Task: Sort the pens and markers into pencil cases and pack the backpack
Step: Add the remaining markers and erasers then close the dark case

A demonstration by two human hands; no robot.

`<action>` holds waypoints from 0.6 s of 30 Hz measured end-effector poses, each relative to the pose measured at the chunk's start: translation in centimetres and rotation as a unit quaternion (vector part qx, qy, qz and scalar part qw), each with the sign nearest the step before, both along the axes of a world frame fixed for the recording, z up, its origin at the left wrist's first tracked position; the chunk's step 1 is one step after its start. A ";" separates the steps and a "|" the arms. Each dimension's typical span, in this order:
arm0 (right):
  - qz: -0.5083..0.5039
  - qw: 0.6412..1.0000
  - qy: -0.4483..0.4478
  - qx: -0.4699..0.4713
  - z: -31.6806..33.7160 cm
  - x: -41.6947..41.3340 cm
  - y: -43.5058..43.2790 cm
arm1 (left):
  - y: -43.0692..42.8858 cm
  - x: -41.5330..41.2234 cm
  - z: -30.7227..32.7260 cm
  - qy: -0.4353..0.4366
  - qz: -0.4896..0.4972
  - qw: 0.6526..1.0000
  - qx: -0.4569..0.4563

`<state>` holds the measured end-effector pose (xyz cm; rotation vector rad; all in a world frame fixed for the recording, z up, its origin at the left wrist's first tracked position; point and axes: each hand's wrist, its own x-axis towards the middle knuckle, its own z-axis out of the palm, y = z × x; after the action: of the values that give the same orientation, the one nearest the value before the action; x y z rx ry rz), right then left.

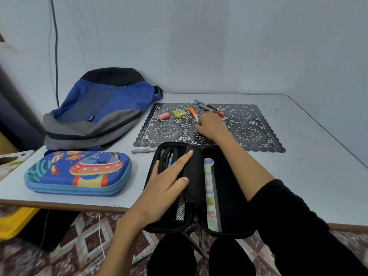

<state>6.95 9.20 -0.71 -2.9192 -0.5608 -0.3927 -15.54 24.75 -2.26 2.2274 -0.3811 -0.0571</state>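
Note:
A black pencil case [229, 188] lies open at the table's front edge, holding pens and a pale ruler [210, 194]. My left hand [169, 182] rests flat on its left half, fingers straight. My right hand [211, 126] reaches over the dark lace mat [249, 128], its fingers touching the end of an orange marker [193, 114]; whether it grips the marker I cannot tell. Two grey markers [205, 105] and a red one [219, 113] lie just beyond. A grey marker [143, 150] lies left of the case. A blue cartoon pencil case [79, 172] lies closed at the left, with the blue and grey backpack [99, 108] behind it.
A pink eraser [163, 116], a yellow eraser [177, 114] and a small beige one [182, 111] lie on the mat. The backpack leans on the wall, where a cable [56, 56] hangs. A yellow box [14, 222] sits on the floor at the left.

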 end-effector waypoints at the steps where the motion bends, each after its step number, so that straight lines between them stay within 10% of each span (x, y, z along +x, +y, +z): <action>1: -0.005 1.000 -0.021 -0.001 0.3 -0.1 -0.2 | 0.0 0.0 0.0 0.000 0.000 1.000 -0.002; 18: -0.073 0.973 0.030 0.215 0.8 -0.1 -0.6 | 0.0 -0.1 0.0 0.005 -0.002 1.000 -0.009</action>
<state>6.89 8.62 0.08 -2.5465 -0.2174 -0.3842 -15.67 24.75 -2.26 2.2074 -0.3802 -0.0659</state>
